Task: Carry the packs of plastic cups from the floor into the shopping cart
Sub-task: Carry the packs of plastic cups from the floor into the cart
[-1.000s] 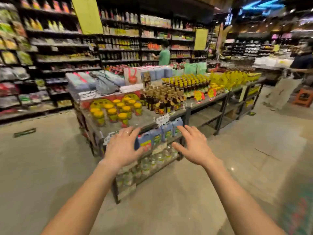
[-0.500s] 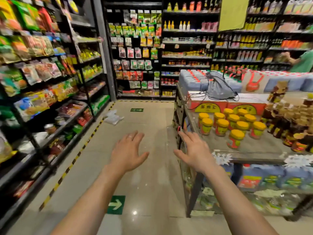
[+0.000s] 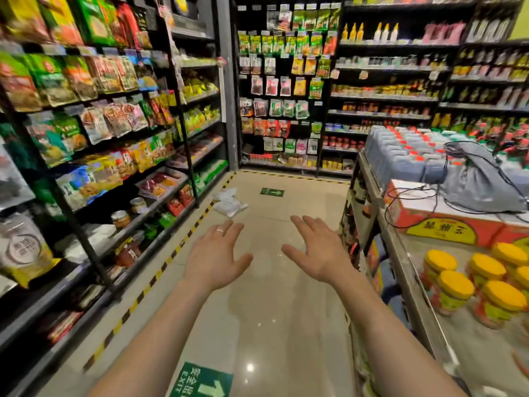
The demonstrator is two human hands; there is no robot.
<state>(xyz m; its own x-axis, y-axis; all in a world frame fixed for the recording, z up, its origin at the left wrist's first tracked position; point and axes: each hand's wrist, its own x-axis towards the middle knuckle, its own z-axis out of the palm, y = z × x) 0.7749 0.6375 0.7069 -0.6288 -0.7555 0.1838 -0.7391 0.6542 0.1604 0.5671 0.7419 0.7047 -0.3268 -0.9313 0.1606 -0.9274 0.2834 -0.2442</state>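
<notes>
Clear packs of plastic cups lie on the beige floor down the aisle, close to the foot of the left shelving. Both of my arms reach forward at chest height. My left hand has its fingers spread and holds nothing; a ring sits on one finger. My right hand is likewise spread and empty. The packs lie well beyond both hands. No shopping cart is in view.
Snack shelves line the left side, edged by a yellow-black floor stripe. A display table on the right carries yellow-lidded jars, boxes and a grey bag. More shelves close the aisle's far end. Green exit arrows mark the floor.
The view has swung left from the display table into the aisle and moved forward; the cup packs are nearer. Both hands stay spread and empty in front of me.
</notes>
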